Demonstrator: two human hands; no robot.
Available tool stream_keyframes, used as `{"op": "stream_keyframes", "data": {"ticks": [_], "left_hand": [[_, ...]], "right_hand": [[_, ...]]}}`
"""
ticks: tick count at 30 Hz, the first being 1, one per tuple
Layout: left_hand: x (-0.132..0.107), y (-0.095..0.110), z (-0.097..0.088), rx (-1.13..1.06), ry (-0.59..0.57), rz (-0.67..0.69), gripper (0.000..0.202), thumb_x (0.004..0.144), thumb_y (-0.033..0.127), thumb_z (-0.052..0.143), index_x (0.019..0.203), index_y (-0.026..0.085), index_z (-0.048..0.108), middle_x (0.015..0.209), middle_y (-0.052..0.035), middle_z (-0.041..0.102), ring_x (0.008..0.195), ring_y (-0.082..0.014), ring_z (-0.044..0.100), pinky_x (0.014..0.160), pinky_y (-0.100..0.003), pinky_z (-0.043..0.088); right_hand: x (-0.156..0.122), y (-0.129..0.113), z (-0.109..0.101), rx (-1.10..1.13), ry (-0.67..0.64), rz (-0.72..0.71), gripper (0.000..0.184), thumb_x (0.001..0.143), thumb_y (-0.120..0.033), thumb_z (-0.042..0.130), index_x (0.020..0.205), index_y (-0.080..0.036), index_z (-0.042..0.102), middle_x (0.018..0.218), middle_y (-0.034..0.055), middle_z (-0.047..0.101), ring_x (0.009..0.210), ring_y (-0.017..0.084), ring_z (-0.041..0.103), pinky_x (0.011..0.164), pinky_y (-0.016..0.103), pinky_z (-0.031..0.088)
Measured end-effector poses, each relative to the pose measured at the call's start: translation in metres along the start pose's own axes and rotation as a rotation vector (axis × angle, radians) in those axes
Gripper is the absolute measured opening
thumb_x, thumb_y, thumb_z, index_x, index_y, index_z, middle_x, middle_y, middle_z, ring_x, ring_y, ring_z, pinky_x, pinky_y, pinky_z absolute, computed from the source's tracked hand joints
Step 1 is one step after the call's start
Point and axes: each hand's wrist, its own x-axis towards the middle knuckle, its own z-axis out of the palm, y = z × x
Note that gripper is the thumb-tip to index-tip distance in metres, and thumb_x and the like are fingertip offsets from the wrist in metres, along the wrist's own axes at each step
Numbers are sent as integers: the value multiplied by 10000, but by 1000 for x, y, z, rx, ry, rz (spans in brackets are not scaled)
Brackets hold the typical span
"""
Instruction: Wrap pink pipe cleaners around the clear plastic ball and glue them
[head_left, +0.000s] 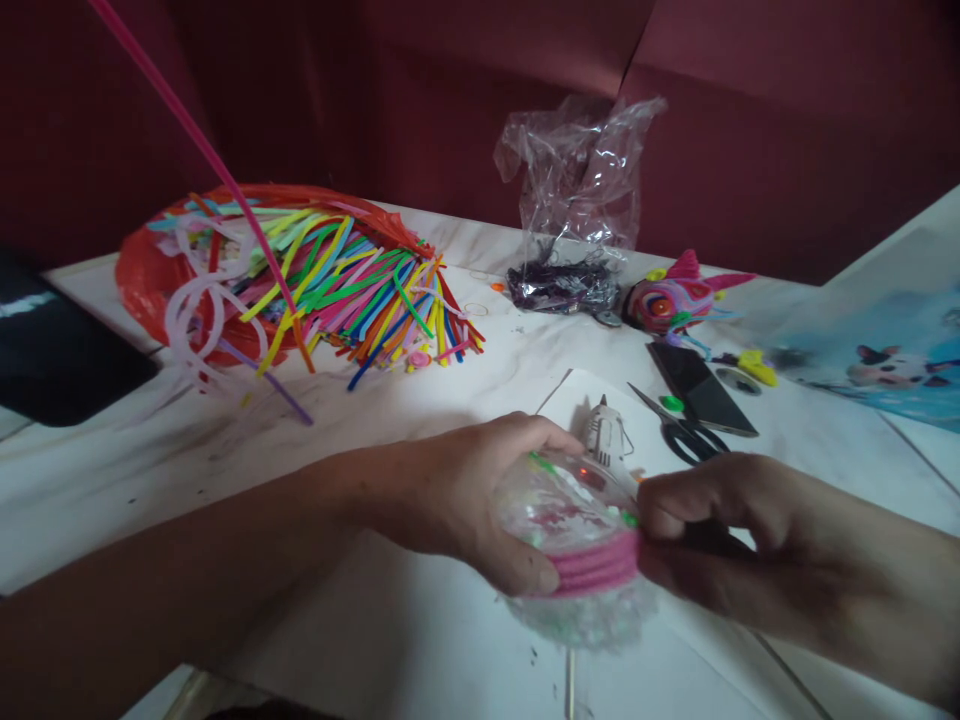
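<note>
My left hand (480,510) is closed round a clear, rounded plastic piece (555,500), with the thumb on its front and the fingers over the top. Rows of pink pipe cleaner (600,563) circle the plastic, and small green bits stick to it. At the right side, my right hand (720,540) pinches at the end of the pink rows; the fingertips partly hide what they grip. Frilly clear material (592,615) shows below the pink band, blurred. Just behind the plastic piece lies a white glue gun (604,432) on a white sheet.
A red plastic bag (142,270) spills many coloured pipe cleaners (375,290) at the back left. A clear bag (577,190) with dark strands stands behind. Black-handled scissors (686,438), a dark flat block (701,388) and a pink decorated figure (671,300) lie to the right.
</note>
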Motion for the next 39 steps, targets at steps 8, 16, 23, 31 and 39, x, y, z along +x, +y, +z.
{"op": "stream_keyframes", "data": {"ticks": [8,16,23,31,39], "left_hand": [[1,6,6,7,47,-78,712,620,312,743,1263,192,460,1170,-77,607,1018,-272,592,824,-360,493],[2,16,12,127,152,-112,594,658,377,740,1178,213,504,1136,-67,620,1014,-285,585,836,-387,477],[3,19,7,-10,79,-146,576,688,315,695,1193,182,454,1065,-58,607,918,-249,590,725,-334,478],[5,11,8,-72,131,-146,583,698,268,698,1211,200,430,1023,-39,609,866,-220,603,688,-309,482],[10,3,14,-36,228,-77,662,706,282,722,1264,211,374,1207,-81,548,1017,-260,572,792,-352,482]], "right_hand": [[10,-14,-6,18,5,10,483,976,-481,527,735,-64,494,636,32,378,583,122,406,479,107,305],[14,-22,-3,58,179,70,674,971,-653,633,698,-57,474,563,-4,230,489,82,325,444,81,274],[16,-36,-14,222,35,30,692,931,-633,642,632,-57,399,570,-1,240,471,62,235,421,77,210],[9,-33,-8,7,361,-137,354,934,-433,544,987,-89,608,932,52,508,804,161,536,563,106,444],[12,-23,0,-35,365,-85,442,887,-466,567,1189,-146,609,1025,36,495,908,179,547,703,143,533]]}}
